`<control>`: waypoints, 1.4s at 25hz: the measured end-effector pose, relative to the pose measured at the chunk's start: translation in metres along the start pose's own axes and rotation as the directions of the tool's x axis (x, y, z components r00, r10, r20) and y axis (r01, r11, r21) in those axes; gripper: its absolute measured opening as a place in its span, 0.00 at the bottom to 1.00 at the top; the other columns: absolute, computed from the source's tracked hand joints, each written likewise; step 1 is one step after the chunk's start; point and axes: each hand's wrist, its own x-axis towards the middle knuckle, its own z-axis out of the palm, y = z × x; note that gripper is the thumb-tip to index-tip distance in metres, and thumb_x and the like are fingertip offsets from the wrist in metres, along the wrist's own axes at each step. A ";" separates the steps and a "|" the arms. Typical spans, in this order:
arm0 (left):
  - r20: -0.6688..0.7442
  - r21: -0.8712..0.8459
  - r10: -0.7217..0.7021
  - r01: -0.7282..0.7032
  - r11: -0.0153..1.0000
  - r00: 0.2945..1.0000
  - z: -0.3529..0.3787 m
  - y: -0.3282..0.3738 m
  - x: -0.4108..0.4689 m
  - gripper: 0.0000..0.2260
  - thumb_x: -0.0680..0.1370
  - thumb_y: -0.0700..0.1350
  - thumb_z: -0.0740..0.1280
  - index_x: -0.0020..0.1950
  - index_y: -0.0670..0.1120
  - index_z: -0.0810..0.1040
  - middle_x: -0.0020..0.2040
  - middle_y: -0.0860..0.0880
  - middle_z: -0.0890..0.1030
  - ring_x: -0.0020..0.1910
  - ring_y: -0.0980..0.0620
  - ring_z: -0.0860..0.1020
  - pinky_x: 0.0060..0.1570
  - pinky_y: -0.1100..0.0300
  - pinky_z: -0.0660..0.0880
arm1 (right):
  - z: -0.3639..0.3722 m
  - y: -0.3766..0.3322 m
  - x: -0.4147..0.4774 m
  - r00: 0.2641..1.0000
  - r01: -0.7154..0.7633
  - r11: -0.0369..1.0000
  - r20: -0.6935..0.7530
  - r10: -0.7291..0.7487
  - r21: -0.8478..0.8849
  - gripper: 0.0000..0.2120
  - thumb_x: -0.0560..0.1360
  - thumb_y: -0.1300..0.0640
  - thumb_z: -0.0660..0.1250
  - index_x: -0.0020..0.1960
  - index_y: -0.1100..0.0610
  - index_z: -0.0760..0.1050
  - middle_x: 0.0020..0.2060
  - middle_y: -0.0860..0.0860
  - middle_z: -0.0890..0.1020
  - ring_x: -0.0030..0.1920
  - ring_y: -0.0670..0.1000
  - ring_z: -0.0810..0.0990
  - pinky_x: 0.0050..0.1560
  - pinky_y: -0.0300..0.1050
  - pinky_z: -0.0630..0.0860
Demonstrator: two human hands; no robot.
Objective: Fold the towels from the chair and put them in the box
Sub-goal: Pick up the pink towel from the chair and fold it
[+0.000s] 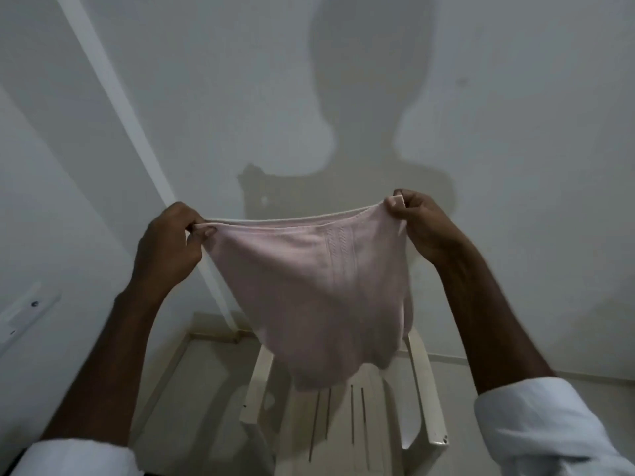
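One pink towel (pixel 309 286) — two hands pinching corners, left (pixel 168 245), right (pixel 421 223), above one chair (pixel 421 400)

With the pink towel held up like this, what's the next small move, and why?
Probably bring the hands together, corner to corner, halving the towel. The left hand and right hand each pinch a top corner, and it hangs spread wide above the chair.
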 end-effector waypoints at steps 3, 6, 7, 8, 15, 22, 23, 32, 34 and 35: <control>0.002 -0.073 0.074 -0.074 0.995 0.997 -0.008 0.014 -0.001 0.05 0.77 0.41 0.70 0.43 0.45 0.76 0.43 0.50 0.77 0.42 0.48 0.76 0.43 0.57 0.73 | -0.005 -0.003 -0.005 0.998 0.051 0.987 0.031 -0.056 0.155 0.17 0.77 0.60 0.67 0.37 0.54 0.60 0.35 0.50 0.67 0.34 0.46 0.67 0.34 0.39 0.65; -0.036 0.094 0.015 -0.012 0.996 0.999 -0.011 0.015 0.002 0.05 0.78 0.45 0.68 0.44 0.48 0.74 0.44 0.52 0.75 0.43 0.47 0.75 0.38 0.53 0.72 | -0.005 -0.005 -0.007 0.998 -0.034 0.992 -0.049 0.028 -0.123 0.17 0.80 0.61 0.66 0.35 0.54 0.65 0.31 0.46 0.70 0.32 0.44 0.70 0.35 0.39 0.65; -0.041 0.088 0.020 -0.017 0.996 0.999 -0.009 0.014 0.000 0.05 0.78 0.45 0.68 0.44 0.48 0.74 0.45 0.52 0.75 0.43 0.46 0.75 0.38 0.52 0.73 | -0.005 -0.002 -0.008 0.999 -0.027 0.994 -0.042 0.022 -0.107 0.17 0.80 0.62 0.66 0.35 0.54 0.65 0.31 0.46 0.71 0.32 0.44 0.70 0.35 0.39 0.65; -0.065 0.066 0.001 0.004 0.998 0.998 -0.007 0.016 -0.002 0.04 0.78 0.44 0.68 0.45 0.48 0.74 0.46 0.52 0.75 0.43 0.46 0.75 0.38 0.51 0.74 | -0.003 0.002 -0.009 1.000 -0.009 1.000 -0.016 0.008 -0.025 0.17 0.81 0.64 0.64 0.35 0.54 0.65 0.32 0.47 0.71 0.33 0.44 0.70 0.34 0.39 0.65; -0.046 0.171 -0.208 0.213 0.962 0.977 0.002 0.019 -0.004 0.05 0.80 0.45 0.64 0.46 0.45 0.74 0.43 0.45 0.79 0.42 0.39 0.76 0.38 0.52 0.71 | 0.005 0.015 -0.002 0.983 -0.094 0.971 -0.177 0.055 -0.221 0.18 0.78 0.59 0.71 0.34 0.52 0.67 0.33 0.48 0.73 0.37 0.46 0.74 0.43 0.45 0.71; -0.008 -0.083 -0.166 0.165 0.983 0.986 0.006 0.011 -0.013 0.05 0.79 0.38 0.66 0.43 0.40 0.73 0.35 0.43 0.77 0.36 0.40 0.75 0.34 0.55 0.69 | 0.007 0.011 -0.008 0.992 -0.044 0.978 -0.128 0.018 -0.204 0.16 0.79 0.59 0.69 0.35 0.53 0.68 0.31 0.46 0.73 0.34 0.44 0.72 0.38 0.41 0.69; -0.014 -0.102 -0.144 0.142 0.985 0.990 0.003 0.010 -0.015 0.05 0.78 0.38 0.67 0.42 0.41 0.74 0.35 0.44 0.77 0.35 0.43 0.75 0.34 0.57 0.69 | 0.005 0.009 -0.011 0.995 -0.013 0.985 -0.100 -0.004 -0.172 0.16 0.80 0.60 0.68 0.35 0.54 0.67 0.32 0.47 0.71 0.34 0.44 0.71 0.37 0.40 0.67; 0.010 -0.240 -0.127 0.126 0.963 0.992 0.006 0.015 -0.012 0.07 0.80 0.42 0.67 0.42 0.43 0.74 0.35 0.44 0.77 0.29 0.56 0.70 0.29 0.66 0.64 | -0.001 -0.005 -0.004 0.989 0.014 0.991 -0.142 -0.032 -0.130 0.17 0.80 0.62 0.67 0.35 0.54 0.66 0.31 0.46 0.71 0.32 0.44 0.70 0.33 0.37 0.66; 0.004 -0.330 -0.194 0.184 0.926 0.981 0.016 0.010 -0.013 0.09 0.81 0.45 0.65 0.43 0.43 0.71 0.36 0.43 0.75 0.26 0.58 0.67 0.28 0.63 0.63 | -0.004 -0.008 -0.007 0.995 0.023 0.997 -0.093 -0.030 -0.075 0.16 0.81 0.61 0.66 0.36 0.54 0.66 0.31 0.46 0.72 0.33 0.44 0.70 0.32 0.36 0.67; 0.022 -0.364 -0.202 0.196 0.910 0.979 0.021 0.007 -0.014 0.09 0.82 0.46 0.64 0.44 0.44 0.71 0.37 0.42 0.75 0.29 0.58 0.68 0.31 0.62 0.65 | -0.005 -0.009 -0.008 0.996 0.023 0.996 -0.089 -0.031 -0.085 0.16 0.79 0.59 0.67 0.36 0.54 0.66 0.32 0.47 0.72 0.33 0.44 0.70 0.33 0.37 0.67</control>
